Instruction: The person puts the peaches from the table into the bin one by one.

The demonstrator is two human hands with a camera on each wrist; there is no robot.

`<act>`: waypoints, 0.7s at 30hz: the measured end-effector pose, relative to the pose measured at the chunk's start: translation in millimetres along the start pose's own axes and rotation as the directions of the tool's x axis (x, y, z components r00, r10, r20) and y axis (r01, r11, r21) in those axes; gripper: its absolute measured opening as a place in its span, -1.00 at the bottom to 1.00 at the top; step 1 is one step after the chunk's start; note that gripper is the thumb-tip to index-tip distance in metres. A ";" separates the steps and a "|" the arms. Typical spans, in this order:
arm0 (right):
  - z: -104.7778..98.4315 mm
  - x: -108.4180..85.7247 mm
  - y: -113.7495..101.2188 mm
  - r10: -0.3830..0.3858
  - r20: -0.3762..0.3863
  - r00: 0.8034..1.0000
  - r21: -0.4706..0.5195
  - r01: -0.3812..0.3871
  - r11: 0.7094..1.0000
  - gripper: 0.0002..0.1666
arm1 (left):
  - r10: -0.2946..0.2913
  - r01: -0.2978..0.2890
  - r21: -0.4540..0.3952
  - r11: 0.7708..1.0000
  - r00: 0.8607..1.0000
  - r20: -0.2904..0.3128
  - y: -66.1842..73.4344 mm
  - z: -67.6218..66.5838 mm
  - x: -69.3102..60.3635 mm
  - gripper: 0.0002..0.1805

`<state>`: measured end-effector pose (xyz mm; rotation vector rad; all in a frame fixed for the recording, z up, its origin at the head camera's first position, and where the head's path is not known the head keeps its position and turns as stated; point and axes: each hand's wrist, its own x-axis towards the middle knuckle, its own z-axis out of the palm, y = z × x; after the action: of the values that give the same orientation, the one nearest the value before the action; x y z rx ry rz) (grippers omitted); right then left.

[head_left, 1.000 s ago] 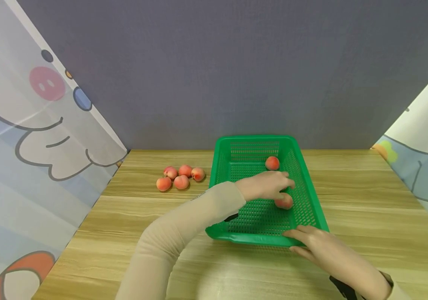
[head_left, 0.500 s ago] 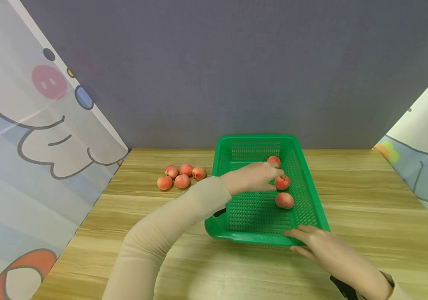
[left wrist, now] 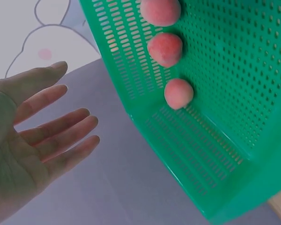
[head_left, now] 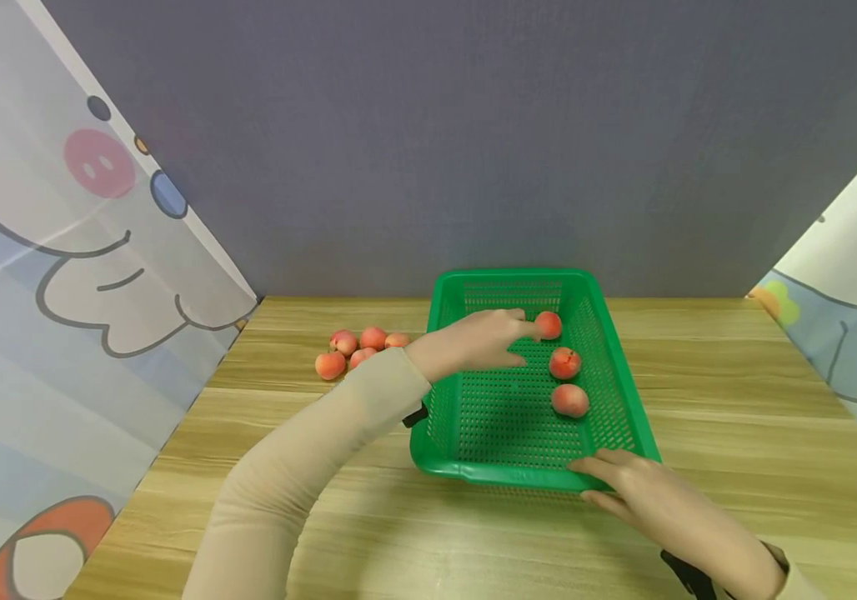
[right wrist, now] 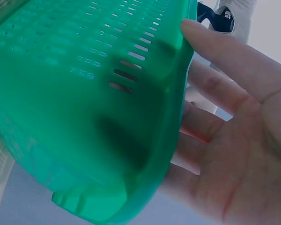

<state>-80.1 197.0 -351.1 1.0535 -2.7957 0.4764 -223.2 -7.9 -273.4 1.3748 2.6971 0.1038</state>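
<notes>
A green plastic basket [head_left: 503, 477] with perforated walls stands on the table. Three peaches lie in a row along its right side: a far one [head_left: 548, 326], a middle one [head_left: 565, 363] and a near one [head_left: 570, 401]. My left hand [head_left: 484, 340] is over the basket, left of the peaches, and holds nothing; the left wrist view shows its fingers spread and loose. At the front right corner my right hand [head_left: 634, 483] holds the basket's rim, fingers over the inside and thumb outside. The right wrist view shows the thumb [right wrist: 210, 44] against the rim.
Several more peaches [head_left: 330, 365] sit in a cluster on the wooden table [head_left: 736, 417], left of the basket; my left sleeve [head_left: 353, 417] partly covers them. A grey wall [head_left: 428, 150] rises behind the basket. Cartoon-printed sheets [head_left: 8, 333] flank the table.
My left hand lets go of the middle peach, set between the other two, and draws back to the left, its fingers loosening. My right hand stays on the rim.
</notes>
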 end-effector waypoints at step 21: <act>2.0 -0.5 1.7 -0.005 -0.019 1.000 -0.014 0.005 1.000 -0.68 | -0.136 0.119 -0.124 0.985 0.981 -0.141 -40.8 -14.9 -46.0 -0.59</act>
<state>-80.9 197.9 -353.5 1.0472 -2.7750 0.4626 -231.1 -69.3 -260.0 1.2035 2.8406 0.3580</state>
